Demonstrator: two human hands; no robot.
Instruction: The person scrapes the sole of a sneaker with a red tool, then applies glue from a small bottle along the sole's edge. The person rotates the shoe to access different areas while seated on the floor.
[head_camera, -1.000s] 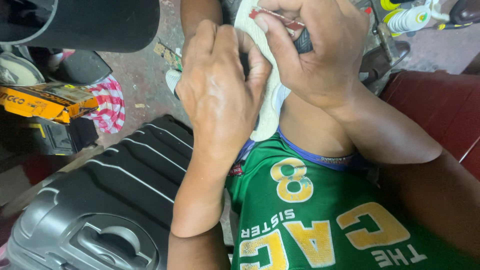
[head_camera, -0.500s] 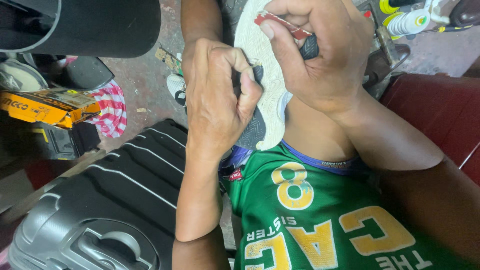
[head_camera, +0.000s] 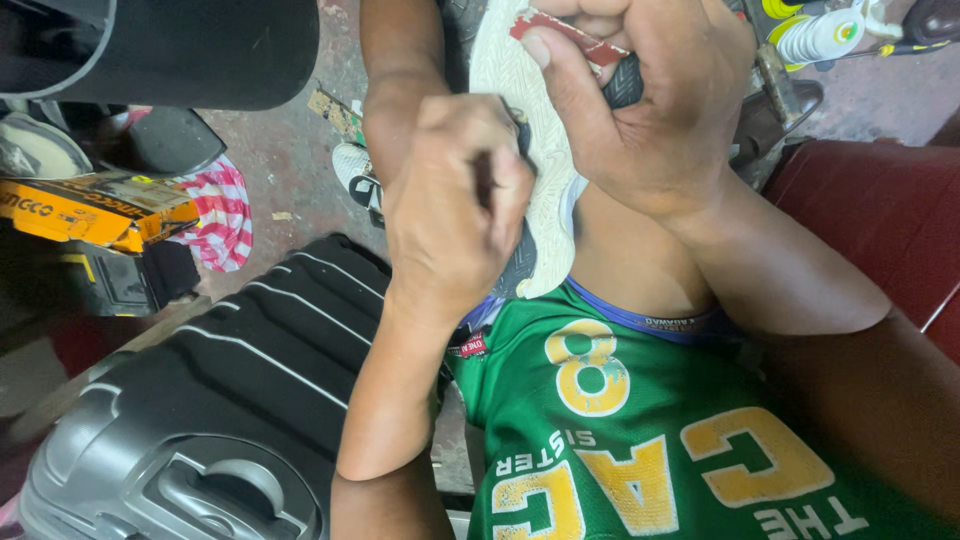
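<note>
Shoe sole (head_camera: 520, 120) fills the upper middle of the frame, a pale, whitish sole turned up toward the camera, with its long axis running from the top edge down toward the centre, where its rounded end stops just above the green shorts (head_camera: 640, 440).

Right hand (head_camera: 660, 110), in the upper right, is closed around the upper part of the sole. Thumb and forefinger pinch a small red strip (head_camera: 565, 32) near the top edge, and a dark ribbed piece shows under the palm; it may be part of the shoe, though the view is too cramped to say.

Left hand (head_camera: 450, 210) sits at centre, lower along the sole and on its left side. It is curled into a tight fist against the sole's edge, fingers folded in. Something thin and dark may be gripped inside it, but I cannot tell for sure.

So the sole lies between the two hands, the right above, the left below and nearer the lap.

A black suitcase (head_camera: 190, 430) lies at lower left, a yellow box (head_camera: 90, 210) and striped cloth (head_camera: 222, 215) at mid left.
</note>
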